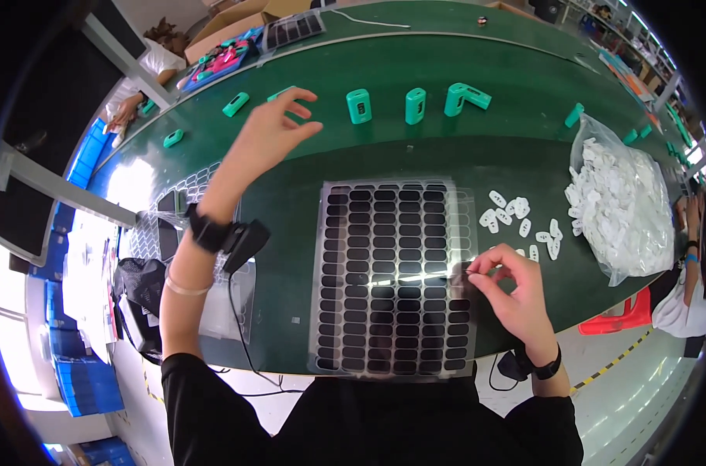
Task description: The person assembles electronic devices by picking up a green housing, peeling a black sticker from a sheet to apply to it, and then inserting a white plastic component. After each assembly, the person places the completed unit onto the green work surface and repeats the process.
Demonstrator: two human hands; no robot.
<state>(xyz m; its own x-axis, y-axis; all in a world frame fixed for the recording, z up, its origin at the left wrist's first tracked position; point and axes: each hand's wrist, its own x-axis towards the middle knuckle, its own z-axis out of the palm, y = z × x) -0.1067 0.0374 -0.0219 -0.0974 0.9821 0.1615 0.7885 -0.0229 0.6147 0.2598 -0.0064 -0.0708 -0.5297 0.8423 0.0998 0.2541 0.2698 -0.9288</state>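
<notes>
My left hand is raised over the far part of the table with its fingers apart and nothing in them. Just past it lies a green plastic casing, partly covered by the fingers. Low over the right edge of a sheet of black rounded stickers, my right hand holds thumb and forefinger pinched together. A small dark piece seems to be at those fingertips, too unclear to name. The sheet lies in front of me, with an outlined column of bare backing at its right. Two upright green casings stand beyond it.
Loose white oval pieces lie right of the sheet, beside a clear bag full of them. Two joined green casings stand farther back. A blue tray is at far left. Other people sit at both sides.
</notes>
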